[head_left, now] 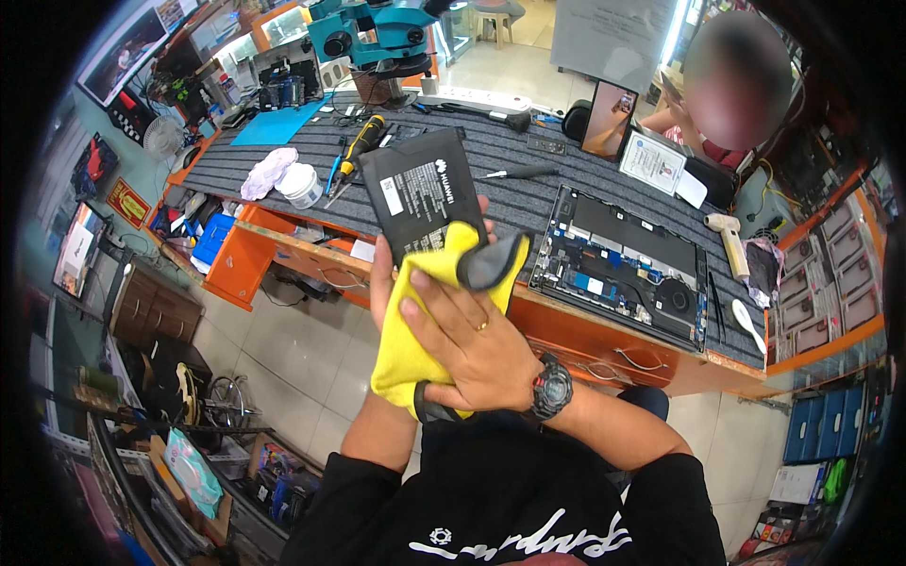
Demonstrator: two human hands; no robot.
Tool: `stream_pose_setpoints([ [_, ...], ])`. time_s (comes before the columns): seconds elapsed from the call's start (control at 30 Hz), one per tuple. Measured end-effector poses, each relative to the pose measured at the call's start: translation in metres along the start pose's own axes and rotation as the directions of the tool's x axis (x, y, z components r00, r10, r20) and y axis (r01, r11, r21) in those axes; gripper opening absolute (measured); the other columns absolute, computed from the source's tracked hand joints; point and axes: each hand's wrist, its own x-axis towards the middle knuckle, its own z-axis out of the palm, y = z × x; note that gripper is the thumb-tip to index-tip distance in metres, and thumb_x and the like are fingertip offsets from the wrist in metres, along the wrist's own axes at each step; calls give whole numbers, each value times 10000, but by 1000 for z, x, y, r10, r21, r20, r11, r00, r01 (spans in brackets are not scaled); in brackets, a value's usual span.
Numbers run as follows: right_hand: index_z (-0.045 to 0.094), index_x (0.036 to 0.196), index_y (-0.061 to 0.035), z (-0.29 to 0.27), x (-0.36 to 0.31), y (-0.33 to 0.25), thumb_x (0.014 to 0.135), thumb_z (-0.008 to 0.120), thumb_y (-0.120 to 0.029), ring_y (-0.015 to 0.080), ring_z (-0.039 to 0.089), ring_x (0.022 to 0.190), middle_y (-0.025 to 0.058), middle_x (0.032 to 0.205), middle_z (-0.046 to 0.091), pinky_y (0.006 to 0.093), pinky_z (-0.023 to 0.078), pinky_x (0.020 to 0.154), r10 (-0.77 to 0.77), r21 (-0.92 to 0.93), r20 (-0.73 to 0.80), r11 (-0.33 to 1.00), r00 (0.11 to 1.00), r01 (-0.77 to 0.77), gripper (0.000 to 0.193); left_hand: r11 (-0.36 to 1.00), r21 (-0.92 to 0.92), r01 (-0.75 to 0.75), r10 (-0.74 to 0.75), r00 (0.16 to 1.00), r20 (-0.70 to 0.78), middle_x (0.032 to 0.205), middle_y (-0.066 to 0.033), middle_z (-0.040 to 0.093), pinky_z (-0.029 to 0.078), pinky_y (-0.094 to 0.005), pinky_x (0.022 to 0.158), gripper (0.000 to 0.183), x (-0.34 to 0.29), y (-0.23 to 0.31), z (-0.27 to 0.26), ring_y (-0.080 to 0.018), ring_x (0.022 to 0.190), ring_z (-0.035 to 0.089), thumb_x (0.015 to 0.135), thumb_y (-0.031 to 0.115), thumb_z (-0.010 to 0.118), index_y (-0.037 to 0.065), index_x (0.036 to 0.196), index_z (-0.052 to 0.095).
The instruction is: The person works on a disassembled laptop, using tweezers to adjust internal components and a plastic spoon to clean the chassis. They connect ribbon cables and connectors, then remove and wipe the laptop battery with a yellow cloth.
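Note:
A flat black laptop battery [411, 184] with printed labels is held up in front of the bench. My left hand [381, 281] grips it from beneath; fingertips show along both side edges, and the palm is hidden. Over the battery's lower end lies a yellow cloth with a grey underside [401, 349]. My right hand [462, 344], with a watch at its wrist, presses the cloth down, its thumb tucked at the cloth's lower edge. To the right, an opened laptop base [623, 269] rests on the bench, its circuit board and fan exposed.
The striped grey bench mat [326, 212] carries a yellow-black screwdriver [363, 141], a white jar [300, 186], a dark pen-like tool [524, 172] and a white brush [748, 325]. A teal microscope [373, 38] stands behind. An orange drawer [236, 259] sticks out at left. Another person sits across the bench.

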Motion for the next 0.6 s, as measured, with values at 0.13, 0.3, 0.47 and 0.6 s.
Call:
stream_pose_setpoints([
  [0.13, 256, 1757, -62, -7, 12, 0, 858, 761, -530, 455, 234, 1675, 258, 1805, 249, 628, 240, 1317, 237, -13, -164, 970, 958, -242, 1132, 741, 662, -118, 238, 967, -94, 1801, -216, 274, 309, -562, 1339, 879, 3, -12, 19, -372, 1598, 420, 1126, 689, 326, 92, 1766, 248],
  [0.3, 253, 1760, -56, 1, 12, -10, 911, 697, -597, 442, 221, 1686, 250, 1824, 212, 611, 162, 1342, -30, 54, -45, 998, 999, 33, 1101, 997, 69, 22, -27, 998, 63, 1758, -269, 348, 291, -560, 1338, 882, 15, 7, 41, -406, 1571, 445, 1109, 705, 343, 91, 1741, 321],
  [0.47, 230, 1754, -20, -17, 33, 4, 875, 738, -474, 466, 203, 1681, 272, 1816, 202, 617, 203, 1332, 243, -7, -278, 967, 929, -255, 1113, 583, 776, -241, 499, 860, -108, 1744, -206, 401, 354, -534, 1309, 914, 12, -25, 22, -373, 1541, 486, 1095, 710, 398, 41, 1716, 336],
  [0.6, 238, 1751, -33, -4, 18, -10, 870, 770, -528, 456, 191, 1686, 259, 1815, 211, 599, 177, 1340, 182, 98, 122, 976, 976, -195, 1142, 998, 37, -47, 45, 997, 57, 1734, -193, 422, 370, -525, 1302, 928, 16, 17, 9, -356, 1543, 486, 1087, 708, 439, 32, 1713, 335],
])
